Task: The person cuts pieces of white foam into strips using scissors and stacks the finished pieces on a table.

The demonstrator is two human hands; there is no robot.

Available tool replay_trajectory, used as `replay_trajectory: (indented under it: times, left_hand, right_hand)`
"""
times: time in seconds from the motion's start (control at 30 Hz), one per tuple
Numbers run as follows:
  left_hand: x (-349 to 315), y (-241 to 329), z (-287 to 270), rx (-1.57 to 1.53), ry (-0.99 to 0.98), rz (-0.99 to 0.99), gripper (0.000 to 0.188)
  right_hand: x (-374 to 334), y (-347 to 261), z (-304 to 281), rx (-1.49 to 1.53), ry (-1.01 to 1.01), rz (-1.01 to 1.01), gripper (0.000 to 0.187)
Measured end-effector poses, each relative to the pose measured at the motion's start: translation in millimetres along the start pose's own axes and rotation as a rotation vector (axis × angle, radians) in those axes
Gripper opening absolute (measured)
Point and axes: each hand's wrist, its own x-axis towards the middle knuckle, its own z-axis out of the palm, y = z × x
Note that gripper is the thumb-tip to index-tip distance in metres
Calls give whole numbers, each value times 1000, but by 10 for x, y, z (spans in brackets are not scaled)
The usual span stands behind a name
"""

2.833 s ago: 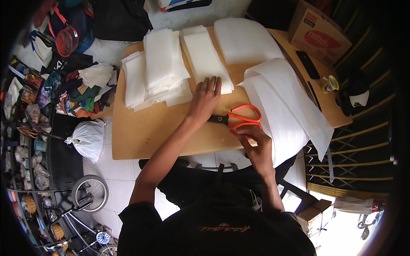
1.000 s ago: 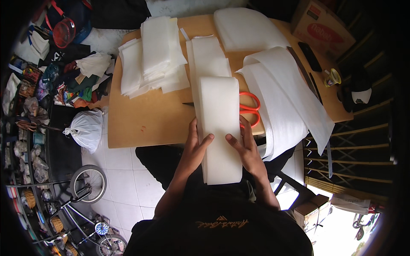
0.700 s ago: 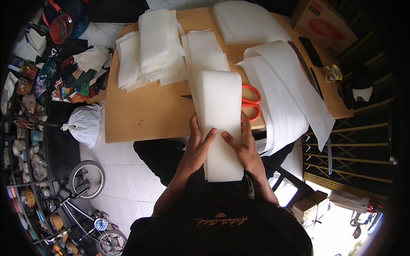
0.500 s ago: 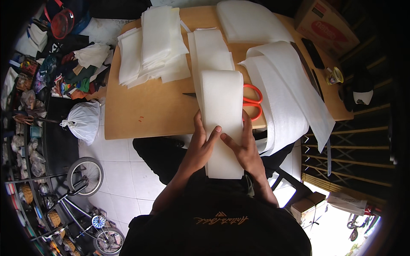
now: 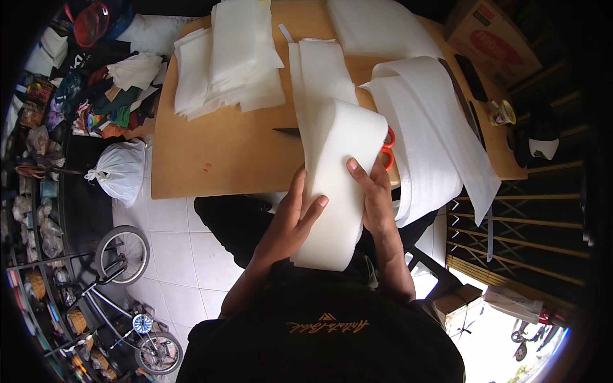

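A folded strip of white, foam-like sheet (image 5: 345,147) is held at a slant above the table's front edge, its rounded fold at the far end. My left hand (image 5: 294,220) grips its left edge, thumb on the upper face. On the right edge is my right hand (image 5: 375,195), its thumb also lying on the face. Beneath and beyond lies a stack of white strips (image 5: 319,67) on the table. Scissors with orange-red handles (image 5: 388,159) are partly hidden under the strips; their dark blade tip (image 5: 286,131) sticks out to the left.
On the wooden table (image 5: 223,153) lie a stack of white sheets (image 5: 239,51), a larger white sheet (image 5: 383,29) and long curled sheets (image 5: 415,127) draping over the front edge. A carton (image 5: 491,45), a small yellow cup (image 5: 503,113), a tied white bag (image 5: 120,171) and a bicycle (image 5: 121,255) surround it.
The folded strip has turned clockwise, its far end swinging right over part of the scissors' handles. My right hand has moved slightly up along its edge, and the thumbs are farther apart.
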Motion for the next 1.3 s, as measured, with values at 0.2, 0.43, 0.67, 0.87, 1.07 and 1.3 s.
replay_trajectory:
  times: [0.2, 0.43, 0.67, 0.87, 1.07, 1.3]
  left_hand:
    - [-27, 62, -55, -122, 44, -63, 70]
    - [58, 77, -215, -390, 241, 33, 44]
    - [152, -28, -615, -503, 602, 93, 46]
    - [58, -6, -1091, -401, 681, 237, 45]
    - [-62, -21, -1184, -155, 706, 337, 60]
    - [-20, 177, -892, 621, 967, 563, 75]
  right_hand:
    - [189, -120, 218, -98, 73, -233, 46]
    - [1022, -512, 471, -128, 137, -345, 43]
    - [1176, -413, 398, -65, 73, -265, 37]
    - [878, -345, 347, 176, -130, -166, 39]
    - [742, -215, 281, 359, -291, -172, 41]
    - [543, -73, 411, 339, -287, -84, 37]
